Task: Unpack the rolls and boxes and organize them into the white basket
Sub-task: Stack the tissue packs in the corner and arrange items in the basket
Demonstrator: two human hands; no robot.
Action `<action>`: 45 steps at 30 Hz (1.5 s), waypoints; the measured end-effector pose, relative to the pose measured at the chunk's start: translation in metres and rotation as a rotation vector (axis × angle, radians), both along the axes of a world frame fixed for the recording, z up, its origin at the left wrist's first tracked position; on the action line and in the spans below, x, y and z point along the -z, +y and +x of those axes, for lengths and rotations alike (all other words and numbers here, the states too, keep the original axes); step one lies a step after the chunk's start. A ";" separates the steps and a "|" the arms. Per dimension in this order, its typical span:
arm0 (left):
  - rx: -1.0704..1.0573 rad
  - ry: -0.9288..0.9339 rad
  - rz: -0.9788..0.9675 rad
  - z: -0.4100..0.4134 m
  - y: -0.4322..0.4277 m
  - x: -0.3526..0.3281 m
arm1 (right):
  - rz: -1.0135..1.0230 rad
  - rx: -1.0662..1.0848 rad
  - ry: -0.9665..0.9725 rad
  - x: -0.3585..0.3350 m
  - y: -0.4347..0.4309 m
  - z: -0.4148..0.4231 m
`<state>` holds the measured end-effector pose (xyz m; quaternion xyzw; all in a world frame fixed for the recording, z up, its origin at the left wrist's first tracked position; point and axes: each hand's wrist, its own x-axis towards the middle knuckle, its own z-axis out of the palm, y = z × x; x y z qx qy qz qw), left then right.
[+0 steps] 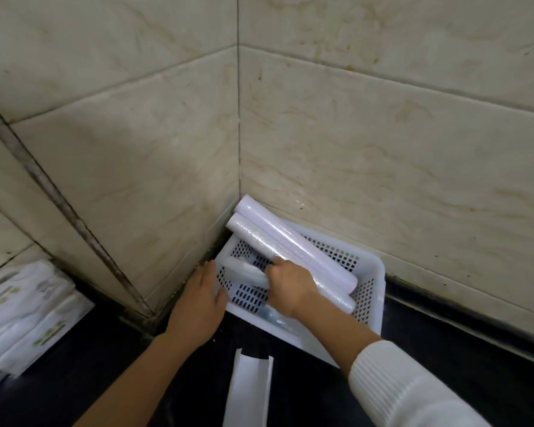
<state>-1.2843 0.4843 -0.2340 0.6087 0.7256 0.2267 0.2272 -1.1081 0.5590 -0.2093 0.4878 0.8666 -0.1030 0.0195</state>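
A white perforated basket [371, 269] sits on a dark counter, pushed into the tiled corner. Two long white rolls [293, 241] lie side by side across it, their far ends resting on the basket's back corner against the wall. My right hand [290, 288] is inside the basket, shut on a shorter clear-wrapped roll [244, 271] held low over the basket floor. My left hand [202, 298] rests flat against the basket's left rim, fingers spread, holding nothing. Another roll [275, 317] lies at the basket's near side, partly hidden by my right wrist.
An opened white box [248, 392] lies on the dark counter [444, 328] just in front of the basket. Several white packs with green print [28, 315] are stacked at the far left. Beige tiled walls close in behind and to the left.
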 end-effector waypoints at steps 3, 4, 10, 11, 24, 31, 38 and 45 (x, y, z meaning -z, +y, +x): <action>-0.025 -0.078 -0.018 0.004 -0.005 0.008 | -0.010 -0.079 -0.228 0.016 0.002 -0.010; -0.028 -0.086 -0.012 0.004 -0.005 0.011 | -0.040 -0.094 -0.243 0.021 0.003 -0.011; -0.014 -0.061 -0.019 0.004 -0.003 0.016 | -0.539 0.099 0.166 0.034 0.006 -0.001; -0.009 -0.054 -0.025 0.005 -0.003 0.016 | -0.607 0.133 0.230 0.030 0.007 0.001; 0.017 0.169 -0.069 0.004 -0.001 0.007 | -0.502 0.093 0.263 0.008 0.013 0.005; 0.311 0.466 -0.004 0.029 0.002 0.004 | -0.615 0.122 0.166 -0.004 -0.003 0.068; 0.508 0.436 -0.390 0.049 0.032 -0.012 | -0.378 0.108 -0.015 0.020 -0.030 0.086; 0.435 0.290 -0.419 0.052 0.052 -0.016 | -0.206 0.046 -0.235 0.031 -0.027 0.090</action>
